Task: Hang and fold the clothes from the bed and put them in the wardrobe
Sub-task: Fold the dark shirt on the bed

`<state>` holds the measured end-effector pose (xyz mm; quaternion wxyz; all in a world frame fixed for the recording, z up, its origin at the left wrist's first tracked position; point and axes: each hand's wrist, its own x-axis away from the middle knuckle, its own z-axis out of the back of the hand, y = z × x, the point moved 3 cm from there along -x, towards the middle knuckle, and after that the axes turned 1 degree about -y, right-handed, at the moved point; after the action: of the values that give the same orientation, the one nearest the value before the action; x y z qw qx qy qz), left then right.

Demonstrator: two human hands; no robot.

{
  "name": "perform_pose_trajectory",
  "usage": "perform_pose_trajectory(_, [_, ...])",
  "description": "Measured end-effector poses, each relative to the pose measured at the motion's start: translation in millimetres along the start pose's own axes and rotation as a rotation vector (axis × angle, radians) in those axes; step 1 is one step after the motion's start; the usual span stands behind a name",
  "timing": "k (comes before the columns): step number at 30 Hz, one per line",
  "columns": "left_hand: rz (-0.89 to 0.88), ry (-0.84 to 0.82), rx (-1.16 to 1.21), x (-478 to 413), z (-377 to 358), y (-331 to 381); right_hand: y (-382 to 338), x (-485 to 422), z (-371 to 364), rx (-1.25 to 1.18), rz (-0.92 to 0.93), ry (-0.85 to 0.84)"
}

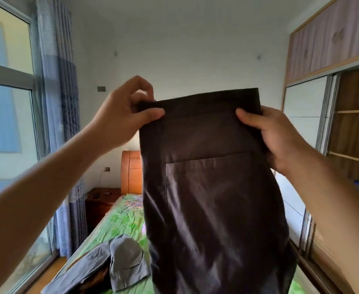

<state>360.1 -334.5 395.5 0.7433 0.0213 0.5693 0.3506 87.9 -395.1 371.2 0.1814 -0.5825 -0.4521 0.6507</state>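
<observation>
Both hands, left (123,111) and right (274,132), pinch trousers (212,187) by the waistband above the bed (119,221). Risk: slick fabric may slip, spoiling the fold.

Lower end of dark brown trousers (212,187) cut off at 6 o'clock; they hide most of the bed (123,221) and right hand (280,136) fingers. Grey garment (119,266) cropped at 7 o'clock. Wardrobe (355,124) cropped at 3 o'clock. Nightstand (102,200) items too small to tell.
</observation>
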Motion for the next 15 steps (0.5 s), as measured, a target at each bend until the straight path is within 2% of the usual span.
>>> perform_pose_trajectory(3, [-0.034, -0.069, 0.092, -22.1, 1.7, 1.9, -15.8, -7.3, 5.8, -0.011, 0.042, 0.005])
perform_pose_trajectory(7, [0.115, -0.228, 0.216, -31.8, -4.8, -31.8, 7.5, -20.6, 15.3, -0.015, 0.011, 0.032])
perform_pose_trajectory(11, [0.201, -0.234, 0.109, -23.2, -24.5, -92.3, 68.2, -33.8, 22.6, 0.027, -0.087, 0.066])
perform_pose_trajectory(15, [0.258, -0.297, -0.064, 0.7, -49.6, -178.3, 153.5, -45.2, 31.2, 0.173, -0.211, 0.088])
